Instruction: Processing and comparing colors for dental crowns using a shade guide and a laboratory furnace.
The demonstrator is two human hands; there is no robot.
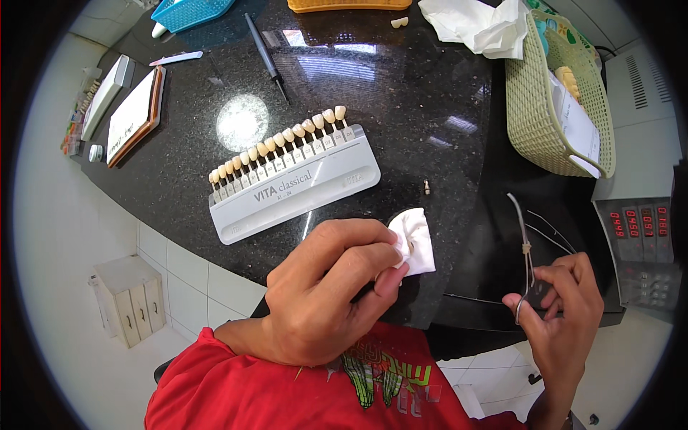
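Note:
My left hand (pixel 322 290) is closed, its fingertips pinching a folded white cloth or tissue (pixel 419 240) just above the dark counter. Whether something small sits inside the folds, I cannot make out. On the right, my right hand (pixel 570 304) grips slim metal forceps (pixel 527 269) with a ring handle by the thumb. Their curved tip points up and away, and a small tan piece sits around the middle. A grey tooth shade guide (pixel 297 190) with a row of tooth-coloured tabs lies beyond my left hand. Past the cloth stands a tiny metallic piece (pixel 427 186).
A woven basket (pixel 519 107) holding papers stands at the far right, beside crumpled white tissue (pixel 476 25). A dark pen-like tool (pixel 264 49) lies at the back. Notepads (pixel 132 118) rest on the left. A device with red digits (pixel 638 223) is at the right edge.

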